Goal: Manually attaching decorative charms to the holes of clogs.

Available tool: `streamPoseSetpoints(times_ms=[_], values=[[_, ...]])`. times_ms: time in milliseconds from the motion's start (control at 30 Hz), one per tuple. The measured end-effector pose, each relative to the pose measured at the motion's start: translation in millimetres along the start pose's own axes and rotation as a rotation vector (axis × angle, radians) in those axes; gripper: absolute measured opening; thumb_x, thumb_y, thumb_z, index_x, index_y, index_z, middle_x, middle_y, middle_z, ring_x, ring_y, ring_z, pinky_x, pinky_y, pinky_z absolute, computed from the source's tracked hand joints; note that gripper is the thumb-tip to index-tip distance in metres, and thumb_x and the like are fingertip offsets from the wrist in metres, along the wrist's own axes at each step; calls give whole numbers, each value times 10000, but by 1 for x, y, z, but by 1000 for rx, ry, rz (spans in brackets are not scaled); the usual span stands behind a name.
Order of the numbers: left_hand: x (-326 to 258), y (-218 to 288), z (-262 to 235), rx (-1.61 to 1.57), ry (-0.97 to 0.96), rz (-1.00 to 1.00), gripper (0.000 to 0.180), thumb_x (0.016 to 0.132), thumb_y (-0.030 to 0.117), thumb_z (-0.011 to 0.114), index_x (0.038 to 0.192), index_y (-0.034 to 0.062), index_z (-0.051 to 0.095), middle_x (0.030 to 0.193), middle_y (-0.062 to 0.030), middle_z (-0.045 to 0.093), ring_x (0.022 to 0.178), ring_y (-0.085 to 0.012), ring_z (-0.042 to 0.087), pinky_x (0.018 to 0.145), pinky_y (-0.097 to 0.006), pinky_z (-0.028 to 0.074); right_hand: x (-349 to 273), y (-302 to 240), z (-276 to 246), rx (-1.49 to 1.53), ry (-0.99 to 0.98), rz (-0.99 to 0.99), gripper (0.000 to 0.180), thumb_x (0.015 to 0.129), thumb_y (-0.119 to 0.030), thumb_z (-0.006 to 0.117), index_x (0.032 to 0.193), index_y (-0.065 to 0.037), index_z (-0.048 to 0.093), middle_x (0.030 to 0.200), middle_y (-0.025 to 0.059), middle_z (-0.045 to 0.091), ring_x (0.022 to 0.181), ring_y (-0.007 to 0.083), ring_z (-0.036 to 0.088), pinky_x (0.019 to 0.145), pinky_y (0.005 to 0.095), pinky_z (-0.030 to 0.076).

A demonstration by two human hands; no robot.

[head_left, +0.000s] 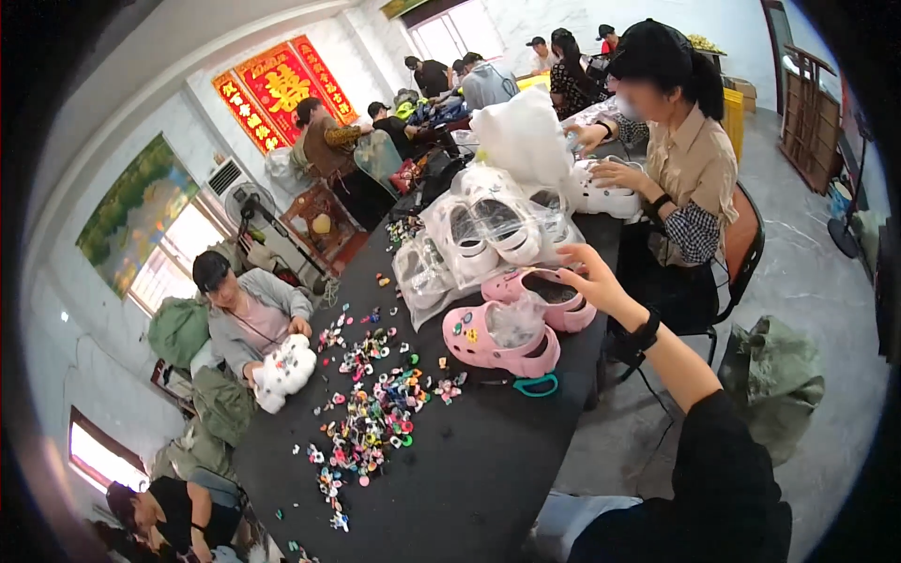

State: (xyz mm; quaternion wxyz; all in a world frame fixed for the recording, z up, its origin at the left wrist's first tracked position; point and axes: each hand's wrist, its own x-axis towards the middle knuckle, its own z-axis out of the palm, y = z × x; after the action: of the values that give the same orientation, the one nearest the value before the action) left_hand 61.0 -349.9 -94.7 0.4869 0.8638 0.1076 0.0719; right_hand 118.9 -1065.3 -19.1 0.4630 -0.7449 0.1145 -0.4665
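My right hand [598,280] reaches in from the lower right, black-sleeved, with a dark band at the wrist. Its fingers are spread at the opening of the farther pink clog [569,312]; whether they touch its rim I cannot tell. Beside it, nearer to me, stands the other pink clog [488,338], with small charms on its toe and clear plastic stuffed inside. Just in front of that clog lie scissors with teal handles [535,385]. White clogs in clear plastic bags [488,225] are piled behind the pink pair. My left hand is not in view.
Loose colourful shoe charms [375,413] are strewn over the black table [469,488]. Across it, a person handles a white clog [284,372]. At the right, a seated person works by another white clog [601,195]. A green sack [774,385] stands on the floor; other people work farther back.
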Motion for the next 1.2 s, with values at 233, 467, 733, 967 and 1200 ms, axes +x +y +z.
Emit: streamPoseSetpoints(times_ms=[233, 467, 733, 967, 1200], values=[[14, 28, 25, 387, -67, 153, 471, 942, 230, 604, 1315, -30, 482, 1335, -221, 505, 1186, -365, 515, 1008, -440, 414, -23, -5, 19, -553, -337, -149, 604, 831, -405, 680, 1251, 2, 528, 1079, 207, 643, 1013, 346, 630, 841, 414, 514], [12, 17, 48, 613, 159, 571, 326, 921, 188, 580, 1071, -98, 618, 1200, -296, 584, 1119, -432, 553, 999, -486, 425, -28, 10, 81, -871, -473, -115, 607, 762, -493, 658, 1195, -75, 584, 1046, 250, 597, 1012, 428, 570, 817, 502, 489], [14, 22, 53, 747, 237, 608, 310, 924, 213, 589, 1120, -26, 618, 1211, -220, 602, 1135, -351, 565, 993, -441, 435, 17, 6, 88, -952, -620, 50, 556, 724, -348, 650, 1241, -159, 572, 1014, 185, 655, 886, 357, 668, 705, 447, 541], [12, 17, 56, 811, 262, 581, 307, 922, 226, 595, 1159, 32, 604, 1261, -150, 588, 1163, -298, 556, 985, -412, 434, 28, 8, 108, -1196, -784, 35, 424, 716, -407, 636, 1010, -113, 721, 838, 146, 703, 772, 335, 687, 638, 453, 547], [11, 19, 53, 799, 314, 601, 294, 923, 232, 592, 1147, 42, 606, 1230, -134, 595, 1140, -290, 562, 972, -408, 439, 14, 20, 94, -938, -444, 15, 369, 729, -349, 631, 818, 3, 698, 782, 179, 685, 710, 346, 681, 620, 448, 539]])
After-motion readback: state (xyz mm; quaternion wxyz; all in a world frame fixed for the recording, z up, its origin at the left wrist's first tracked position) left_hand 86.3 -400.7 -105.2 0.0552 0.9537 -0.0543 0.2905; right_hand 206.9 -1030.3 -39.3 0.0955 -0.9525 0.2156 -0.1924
